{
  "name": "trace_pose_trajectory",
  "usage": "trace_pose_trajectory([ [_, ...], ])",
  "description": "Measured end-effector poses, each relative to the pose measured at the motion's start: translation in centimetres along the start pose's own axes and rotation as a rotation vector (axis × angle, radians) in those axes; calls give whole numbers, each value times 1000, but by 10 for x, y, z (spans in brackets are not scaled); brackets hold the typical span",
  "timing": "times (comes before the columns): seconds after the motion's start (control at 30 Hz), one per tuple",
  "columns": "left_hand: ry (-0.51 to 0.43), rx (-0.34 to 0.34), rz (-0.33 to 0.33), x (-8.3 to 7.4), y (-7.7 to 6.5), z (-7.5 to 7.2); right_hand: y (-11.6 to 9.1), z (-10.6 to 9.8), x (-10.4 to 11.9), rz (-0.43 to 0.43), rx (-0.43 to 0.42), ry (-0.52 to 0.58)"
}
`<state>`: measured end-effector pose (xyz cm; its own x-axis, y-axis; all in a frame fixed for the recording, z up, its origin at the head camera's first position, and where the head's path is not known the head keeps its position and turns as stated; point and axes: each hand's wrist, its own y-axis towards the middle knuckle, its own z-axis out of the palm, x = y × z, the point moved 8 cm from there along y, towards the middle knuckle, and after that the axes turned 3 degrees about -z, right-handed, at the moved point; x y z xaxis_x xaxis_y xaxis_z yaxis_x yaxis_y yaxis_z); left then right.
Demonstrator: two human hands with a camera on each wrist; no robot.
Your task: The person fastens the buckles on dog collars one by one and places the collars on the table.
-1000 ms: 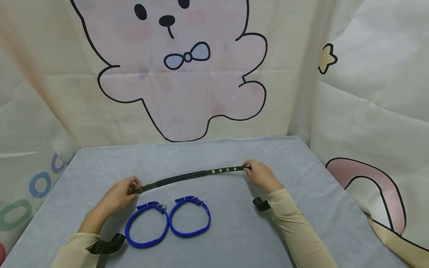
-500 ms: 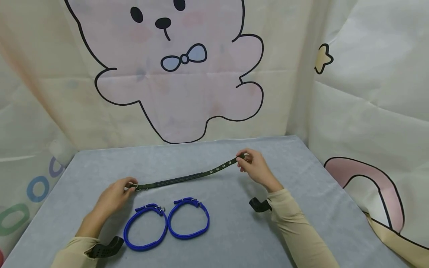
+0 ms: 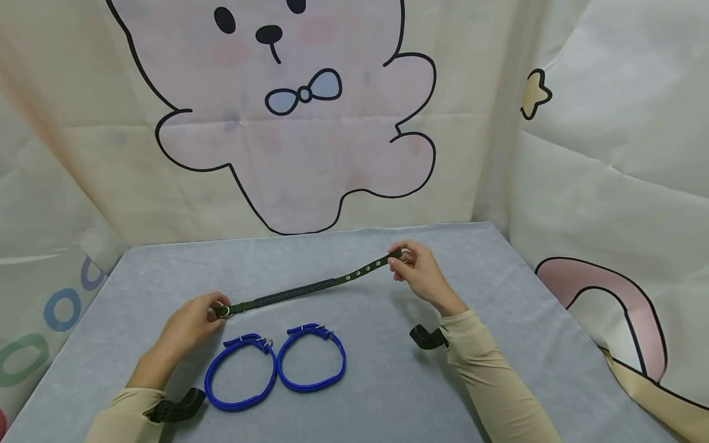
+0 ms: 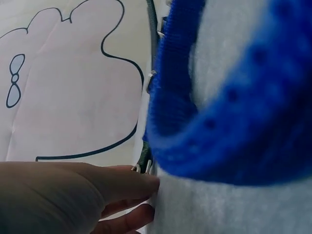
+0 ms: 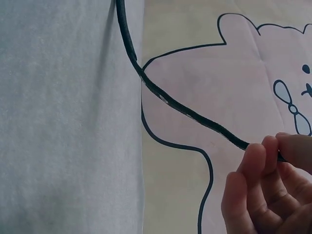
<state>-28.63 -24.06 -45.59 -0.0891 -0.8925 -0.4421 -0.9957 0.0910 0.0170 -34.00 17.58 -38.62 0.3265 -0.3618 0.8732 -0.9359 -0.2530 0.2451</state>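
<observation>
A dark green collar (image 3: 296,293) with a braided middle and metal eyelets stretches between my two hands. My left hand (image 3: 191,323) pinches its buckle end, where a metal ring shows, low over the table. With thumb and fingertips my right hand (image 3: 418,271) holds the eyelet end, raised above the table; the right wrist view shows the strap (image 5: 187,112) curving up into that pinch. Nearer to me, two blue collars fastened into loops, a left one (image 3: 241,406) and a right one (image 3: 312,387), lie side by side. The left loop (image 4: 234,141) looms large in the left wrist view.
A grey cloth covers the table (image 3: 382,394). Behind it hangs a curtain (image 3: 310,166) printed with a bear, and more printed cloth (image 3: 609,203) stands at the right. Dark wrist mounts (image 3: 177,407) stick out from both sleeves.
My right hand has lifted the eyelet end of the green collar off the table and slightly leftward. The left hand keeps its end low. Both blue collars stay put.
</observation>
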Motion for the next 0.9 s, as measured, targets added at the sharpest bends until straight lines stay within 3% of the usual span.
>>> trace_pose_trajectory([
  [0.2, 3, -29, 7, -1, -1, -2, 0, -1, -1, 5, -7, -25],
  [0.37, -57, -42, 21, -4, -2, -6, 0, 0, 0, 12, -8, -4],
  [0.73, -297, -104, 73, -10, -2, -18, 1, -2, 1, -14, -10, 1],
  [0.9, -437, -108, 141, -16, -2, -25, 3, -2, -3, -27, -12, -42],
])
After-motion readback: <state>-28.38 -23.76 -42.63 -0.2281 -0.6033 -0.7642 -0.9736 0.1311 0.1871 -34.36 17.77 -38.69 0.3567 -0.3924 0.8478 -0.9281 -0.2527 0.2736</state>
